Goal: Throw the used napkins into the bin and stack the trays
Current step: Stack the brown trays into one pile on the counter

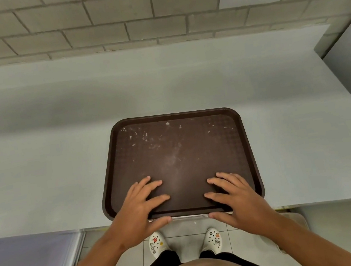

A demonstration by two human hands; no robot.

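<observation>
one tray (177, 155), two hands, two shoes (157, 244).

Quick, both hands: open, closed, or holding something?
Left hand: open, fingers spread flat on the brown tray, thumb at its near edge.
Right hand: open, likewise flat on the tray.

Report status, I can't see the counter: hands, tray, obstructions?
Both hands, left hand and right hand, flat on brown tray. No napkins visible. Nothing obstructing.

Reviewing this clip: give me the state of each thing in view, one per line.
Tray: flat on the counter, near edge at the counter's front edge, no napkins on it, white crumbs on the far half.
Left hand: fingers spread flat on tray, thumb under near rim.
Right hand: same.
Counter: bears the tray.
</observation>
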